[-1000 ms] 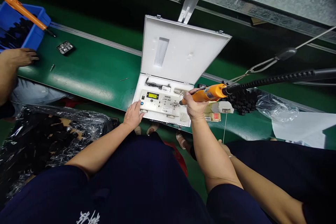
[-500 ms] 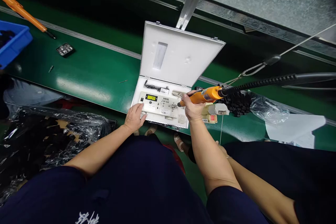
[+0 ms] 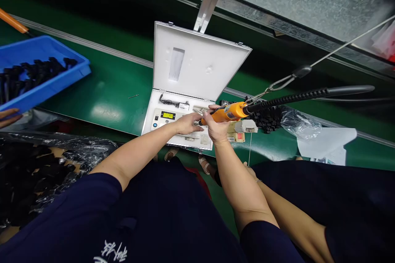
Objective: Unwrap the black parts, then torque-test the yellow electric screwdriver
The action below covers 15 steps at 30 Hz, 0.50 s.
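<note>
My right hand point(image 3: 217, 130) is wrapped round an orange electric screwdriver point(image 3: 230, 112), which lies nearly level with its nose pointing left. Close to that nose, my left hand point(image 3: 186, 124) reaches over a white torque tester point(image 3: 159, 122) with its fingers bent together; what they grip is hidden. The tester's small yellow display point(image 3: 168, 115) is lit and seems to read 4.0. It sits in the foam of an open silver case point(image 3: 148, 121), whose white-lined lid point(image 3: 197, 65) stands up behind it. A black cable with an adapter point(image 3: 183, 106) lies above the tester.
Another person's hand point(image 3: 9, 117) is at a blue bin point(image 3: 83, 68) of black parts on the left. A thin metal bit point(image 3: 133, 96) lies on the green table point(image 3: 105, 107). Black parts point(image 3: 270, 119) and plastic wrap point(image 3: 299, 122) are at right. A hanging wire point(image 3: 339, 49) holds the screwdriver.
My left hand has moved right from the tester's left edge to the screwdriver's nose. The blue bin has moved right, over where a small box of bits lay. The view has shifted slightly.
</note>
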Each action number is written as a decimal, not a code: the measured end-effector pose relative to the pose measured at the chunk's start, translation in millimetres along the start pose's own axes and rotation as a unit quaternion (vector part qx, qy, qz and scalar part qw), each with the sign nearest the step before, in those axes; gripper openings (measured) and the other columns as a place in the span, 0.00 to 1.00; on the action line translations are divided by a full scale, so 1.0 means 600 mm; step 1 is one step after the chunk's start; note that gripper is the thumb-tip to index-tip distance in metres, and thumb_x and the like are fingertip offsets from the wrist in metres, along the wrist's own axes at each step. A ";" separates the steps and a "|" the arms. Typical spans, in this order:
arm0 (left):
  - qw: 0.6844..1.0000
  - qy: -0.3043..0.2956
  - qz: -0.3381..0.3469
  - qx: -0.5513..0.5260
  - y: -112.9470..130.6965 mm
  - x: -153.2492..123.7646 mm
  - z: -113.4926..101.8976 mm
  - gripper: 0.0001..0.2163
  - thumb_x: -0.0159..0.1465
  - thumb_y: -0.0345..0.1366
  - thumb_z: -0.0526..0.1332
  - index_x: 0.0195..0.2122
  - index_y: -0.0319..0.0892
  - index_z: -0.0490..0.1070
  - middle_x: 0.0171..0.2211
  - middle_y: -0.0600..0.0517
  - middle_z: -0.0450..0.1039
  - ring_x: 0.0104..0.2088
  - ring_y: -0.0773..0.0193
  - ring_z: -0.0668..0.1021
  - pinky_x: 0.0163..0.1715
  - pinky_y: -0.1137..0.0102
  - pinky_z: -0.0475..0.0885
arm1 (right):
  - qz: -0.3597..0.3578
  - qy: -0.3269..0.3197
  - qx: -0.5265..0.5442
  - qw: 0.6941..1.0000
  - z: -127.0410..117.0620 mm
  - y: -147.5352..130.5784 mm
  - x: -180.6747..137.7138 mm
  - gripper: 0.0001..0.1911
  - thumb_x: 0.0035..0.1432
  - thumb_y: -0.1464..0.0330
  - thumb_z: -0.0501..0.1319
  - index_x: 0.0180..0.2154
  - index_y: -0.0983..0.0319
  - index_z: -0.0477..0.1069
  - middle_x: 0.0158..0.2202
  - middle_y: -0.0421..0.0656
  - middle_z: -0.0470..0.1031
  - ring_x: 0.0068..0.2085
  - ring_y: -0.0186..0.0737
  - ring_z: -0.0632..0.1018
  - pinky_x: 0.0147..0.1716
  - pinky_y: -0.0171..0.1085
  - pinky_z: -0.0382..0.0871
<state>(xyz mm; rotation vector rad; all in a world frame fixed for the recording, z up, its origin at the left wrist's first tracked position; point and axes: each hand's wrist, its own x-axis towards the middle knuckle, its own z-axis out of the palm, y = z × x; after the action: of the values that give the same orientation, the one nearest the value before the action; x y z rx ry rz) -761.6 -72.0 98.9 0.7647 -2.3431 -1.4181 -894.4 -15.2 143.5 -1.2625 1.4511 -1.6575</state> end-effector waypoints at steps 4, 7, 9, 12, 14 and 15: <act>0.999 -0.040 -0.016 -0.022 0.002 0.012 -0.012 0.16 0.61 0.37 0.65 0.49 0.40 0.74 0.52 0.46 0.76 0.53 0.53 0.76 0.54 0.62 0.70 | 0.007 -0.008 -0.004 1.000 -0.003 0.001 -0.001 0.18 0.50 0.59 0.69 0.40 0.58 0.67 0.27 0.36 0.70 0.27 0.34 0.73 0.30 0.38 0.73; 0.998 -0.054 -0.017 -0.020 0.008 0.016 -0.018 0.12 0.62 0.37 0.65 0.46 0.40 0.76 0.49 0.48 0.78 0.49 0.55 0.77 0.52 0.64 0.70 | 0.008 -0.014 -0.003 1.000 -0.005 0.006 -0.002 0.18 0.51 0.58 0.68 0.40 0.58 0.67 0.28 0.37 0.70 0.28 0.34 0.73 0.31 0.38 0.73; 0.999 -0.041 -0.025 -0.010 0.010 0.016 -0.017 0.11 0.62 0.36 0.65 0.45 0.41 0.77 0.47 0.49 0.78 0.48 0.56 0.77 0.52 0.64 0.70 | 0.003 -0.014 0.000 1.000 -0.007 0.009 -0.003 0.18 0.51 0.58 0.69 0.40 0.58 0.67 0.28 0.37 0.71 0.28 0.34 0.73 0.31 0.37 0.73; 0.999 -0.010 -0.031 -0.002 0.007 0.014 -0.009 0.11 0.62 0.36 0.65 0.46 0.43 0.77 0.48 0.50 0.78 0.49 0.56 0.77 0.52 0.63 0.70 | -0.004 -0.021 0.005 1.000 -0.008 0.012 -0.004 0.17 0.52 0.60 0.69 0.40 0.58 0.68 0.28 0.37 0.71 0.28 0.34 0.73 0.30 0.37 0.73; 1.000 0.008 -0.024 -0.001 0.003 0.011 -0.001 0.12 0.62 0.36 0.66 0.47 0.44 0.77 0.49 0.50 0.77 0.51 0.56 0.76 0.53 0.63 0.70 | -0.008 -0.023 0.011 1.000 -0.008 0.013 -0.004 0.17 0.53 0.61 0.69 0.41 0.59 0.69 0.28 0.36 0.71 0.28 0.33 0.74 0.31 0.36 0.73; 1.000 0.014 -0.021 0.000 0.001 0.010 0.002 0.13 0.62 0.36 0.66 0.48 0.44 0.77 0.50 0.50 0.76 0.51 0.56 0.75 0.53 0.63 0.70 | -0.009 -0.023 0.013 1.000 -0.008 0.013 -0.005 0.16 0.53 0.61 0.69 0.41 0.59 0.69 0.28 0.36 0.71 0.28 0.33 0.74 0.31 0.36 0.73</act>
<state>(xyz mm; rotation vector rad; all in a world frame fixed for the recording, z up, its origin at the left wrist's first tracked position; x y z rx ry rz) -767.6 -74.4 98.5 0.8327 -2.3190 -1.4145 -898.8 -12.5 135.6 -1.2950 1.3903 -1.6432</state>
